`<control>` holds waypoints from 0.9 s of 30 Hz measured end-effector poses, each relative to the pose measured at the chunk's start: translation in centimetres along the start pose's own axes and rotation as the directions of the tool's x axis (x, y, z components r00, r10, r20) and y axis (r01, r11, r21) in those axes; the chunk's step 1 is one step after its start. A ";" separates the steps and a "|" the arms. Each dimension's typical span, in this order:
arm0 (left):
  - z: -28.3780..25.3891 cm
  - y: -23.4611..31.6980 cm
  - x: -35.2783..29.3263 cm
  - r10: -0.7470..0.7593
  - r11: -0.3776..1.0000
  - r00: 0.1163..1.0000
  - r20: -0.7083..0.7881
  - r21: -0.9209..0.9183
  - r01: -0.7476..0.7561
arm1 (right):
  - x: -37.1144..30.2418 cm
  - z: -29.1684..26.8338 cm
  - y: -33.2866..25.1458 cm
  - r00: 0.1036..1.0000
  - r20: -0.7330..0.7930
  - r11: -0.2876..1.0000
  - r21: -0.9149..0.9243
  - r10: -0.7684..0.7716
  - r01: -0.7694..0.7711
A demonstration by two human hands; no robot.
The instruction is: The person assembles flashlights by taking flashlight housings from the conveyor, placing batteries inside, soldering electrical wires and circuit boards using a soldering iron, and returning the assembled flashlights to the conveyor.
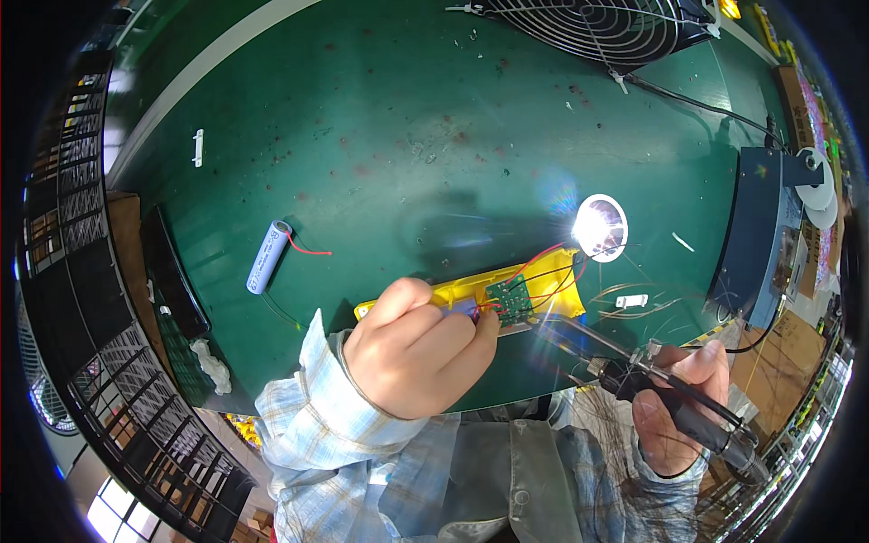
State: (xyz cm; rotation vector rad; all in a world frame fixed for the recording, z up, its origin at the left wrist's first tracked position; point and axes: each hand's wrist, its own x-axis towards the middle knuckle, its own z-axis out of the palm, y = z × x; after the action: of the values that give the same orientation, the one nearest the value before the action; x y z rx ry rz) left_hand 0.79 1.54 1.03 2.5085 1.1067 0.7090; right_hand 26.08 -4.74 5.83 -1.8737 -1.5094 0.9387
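My left hand is closed over a yellow plastic half-shell, its fingertips at red wires beside a small green circuit board. Part of a purple battery cell shows under the fingers; the exact grip is hidden. Red and black wires run from the board to a round reflector lamp, which is lit. In my right hand is a black-handled soldering iron with a metal guide tube alongside. Its tip reaches the board's right edge, close to the left fingertips.
A loose purple battery cell with a red wire lies to the left. At the far edge stands a black fan with a wire guard. A blue-grey box-shaped unit is on the right. Small white parts lie on the green table.
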 end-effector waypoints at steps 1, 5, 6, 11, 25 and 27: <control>0.2 0.0 0.0 0.002 1.000 1.000 -0.015 0.000 -0.002 | 0.0 0.1 0.1 0.999 -0.014 0.998 -0.055 -0.030 0.030; 0.3 -0.2 -0.1 0.044 0.998 0.999 -0.024 0.051 -0.043 | 0.5 2.8 -1.7 0.991 -0.072 0.876 0.478 0.113 -0.065; 0.3 -0.2 -0.2 0.044 0.998 0.999 -0.026 0.053 -0.043 | 0.8 2.8 -2.3 0.994 -0.076 0.922 0.386 0.075 -0.039; 0.0 -0.1 -0.1 0.022 1.000 1.000 -0.012 0.009 -0.022 | 0.0 1.7 -3.4 0.900 0.069 0.752 0.524 0.429 -0.399; 0.1 -0.1 -0.3 0.022 0.998 0.999 -0.025 0.055 -0.021 | 0.1 1.7 -3.7 0.941 -0.011 0.725 0.641 0.337 -0.252; 0.1 -0.1 -0.4 0.019 0.997 1.000 -0.024 0.072 -0.018 | 0.0 1.5 -3.6 0.932 -0.037 0.740 0.620 0.359 -0.261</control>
State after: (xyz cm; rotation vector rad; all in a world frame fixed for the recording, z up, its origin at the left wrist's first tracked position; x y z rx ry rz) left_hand 0.53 1.27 0.79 2.5796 1.1379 0.7193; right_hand 22.76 -3.95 7.67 -1.6726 -0.6708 1.2194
